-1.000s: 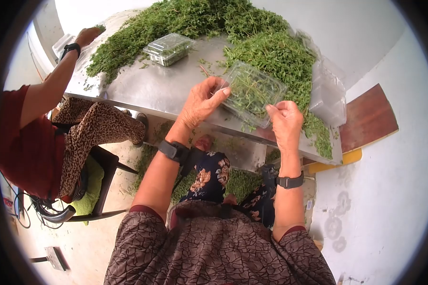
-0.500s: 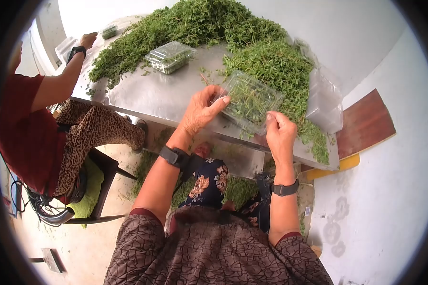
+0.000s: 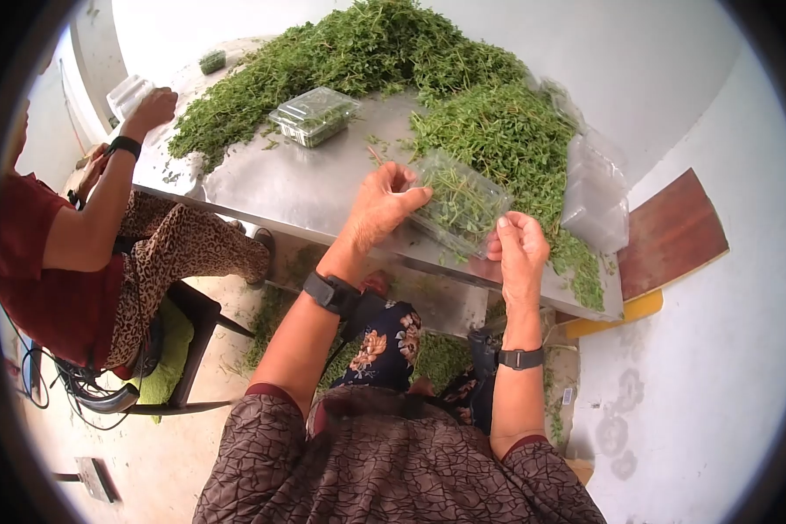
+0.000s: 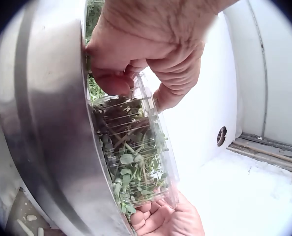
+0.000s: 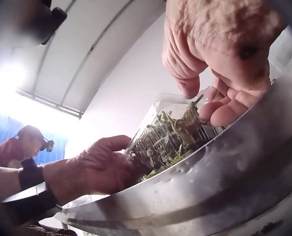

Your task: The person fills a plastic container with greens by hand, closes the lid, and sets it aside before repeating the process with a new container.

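A clear plastic clamshell container point(image 3: 456, 203), packed with leafy green sprigs, is held at the table's front edge, its lid down over the greens. My left hand point(image 3: 382, 208) grips its left end, thumb on top and fingers round the side. At the opposite end my right hand point(image 3: 522, 253) pinches the near right corner between thumb and fingers. In the left wrist view the greens point(image 4: 129, 164) show through the ribbed plastic wall, close against the metal table edge point(image 4: 62, 128). Sprigs point(image 5: 173, 130) also press against the wall in the right wrist view.
A large heap of greens point(image 3: 393, 44) covers the back of the metal table point(image 3: 244, 170). A filled, lidded container point(image 3: 314, 116) stands before it. Stacked empty containers point(image 3: 596, 188) are at right, beside a reddish board point(image 3: 672, 231). Another person point(image 3: 61, 253) sits at left near a small green bundle point(image 3: 211, 61).
My hands and the container have shifted slightly down in view, still gripping both ends. The other person's hand has let go of a small green bundle and drawn back toward the left.
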